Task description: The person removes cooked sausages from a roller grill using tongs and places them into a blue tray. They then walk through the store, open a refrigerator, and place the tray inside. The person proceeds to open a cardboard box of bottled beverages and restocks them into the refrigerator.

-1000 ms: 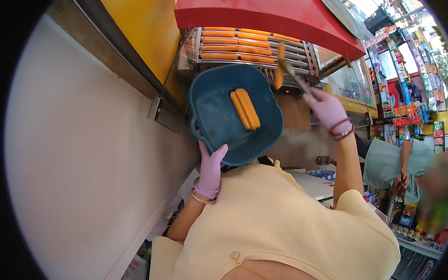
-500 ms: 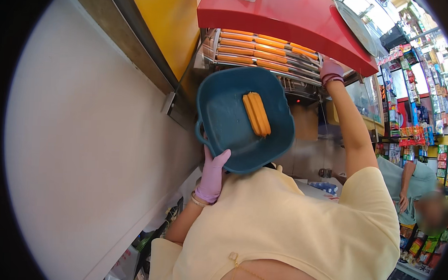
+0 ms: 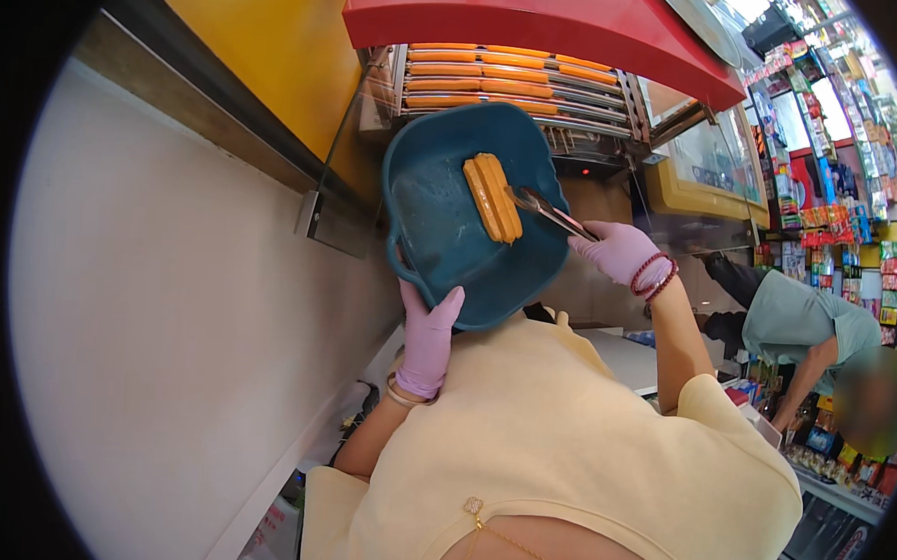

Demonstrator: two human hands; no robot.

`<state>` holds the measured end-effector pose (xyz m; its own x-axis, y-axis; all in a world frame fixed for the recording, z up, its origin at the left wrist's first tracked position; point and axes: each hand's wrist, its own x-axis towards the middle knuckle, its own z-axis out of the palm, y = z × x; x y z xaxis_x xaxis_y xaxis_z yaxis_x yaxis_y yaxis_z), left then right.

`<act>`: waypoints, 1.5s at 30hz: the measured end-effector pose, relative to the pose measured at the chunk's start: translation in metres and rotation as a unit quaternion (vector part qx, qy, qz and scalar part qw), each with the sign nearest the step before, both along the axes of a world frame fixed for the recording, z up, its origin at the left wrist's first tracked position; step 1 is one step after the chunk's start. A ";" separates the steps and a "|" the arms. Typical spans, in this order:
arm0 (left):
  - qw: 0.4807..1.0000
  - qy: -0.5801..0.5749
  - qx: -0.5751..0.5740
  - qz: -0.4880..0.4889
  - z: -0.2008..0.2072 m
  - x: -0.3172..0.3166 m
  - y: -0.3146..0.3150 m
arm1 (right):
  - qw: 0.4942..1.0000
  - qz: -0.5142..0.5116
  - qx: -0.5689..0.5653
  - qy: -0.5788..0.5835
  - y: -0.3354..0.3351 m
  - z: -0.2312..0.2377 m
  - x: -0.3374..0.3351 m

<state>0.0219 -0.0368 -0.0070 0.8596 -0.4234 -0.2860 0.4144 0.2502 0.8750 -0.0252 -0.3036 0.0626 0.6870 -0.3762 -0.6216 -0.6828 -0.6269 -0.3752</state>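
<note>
A deep dark-blue plastic basin (image 3: 432, 204) with rounded corners is tilted in front of my chest. My left hand (image 3: 428, 339), in a pink glove, grips its near-left rim by the handle, thumb over the edge. Several orange sausages (image 3: 490, 200) lie side by side inside the basin. My right hand (image 3: 620, 252), also gloved, is closed around metal tongs (image 3: 550, 209) reaching over the basin's right rim. The tongs' tips are at the right side of the sausages; whether they pinch one I cannot tell.
Just beyond the basin is a roller grill (image 3: 606, 115) with rows of orange sausages (image 3: 516, 74) under a red hood (image 3: 540, 19). A glass panel (image 3: 342, 190) and white wall (image 3: 187, 299) stand left. At right are a person (image 3: 802, 325) and hanging packets (image 3: 827, 218).
My right hand has come from the grill's right end down to the basin, bringing the tongs to the sausages. The basin has shifted slightly up and left. The person at right has changed posture.
</note>
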 end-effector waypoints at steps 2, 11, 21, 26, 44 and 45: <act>1.000 -0.010 0.003 0.006 0.003 -0.001 0.000 | 0.999 0.022 -0.012 -0.024 -0.003 -0.013 0.001; 0.984 -0.128 0.112 -0.049 -0.018 -0.005 0.009 | 0.993 0.084 0.028 0.074 -0.010 -0.005 0.024; 1.000 -0.015 0.000 -0.013 -0.010 -0.005 0.010 | 0.988 0.051 0.056 0.131 -0.022 -0.004 0.014; 0.999 0.036 -0.027 -0.029 -0.014 -0.005 0.014 | 0.996 0.039 0.015 0.077 -0.006 0.019 0.005; 0.998 -0.041 0.020 -0.032 0.000 -0.004 0.000 | 0.991 0.120 -0.061 -0.007 0.025 -0.009 0.000; 0.999 -0.041 0.016 -0.032 -0.001 -0.003 0.001 | 0.992 0.111 -0.057 -0.019 0.024 -0.010 0.001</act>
<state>0.0192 -0.0363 -0.0081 0.8519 -0.4701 -0.2310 0.3559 0.1959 0.9138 -0.0245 -0.2796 0.0527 0.7829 -0.2796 -0.5558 -0.5097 -0.8005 -0.3153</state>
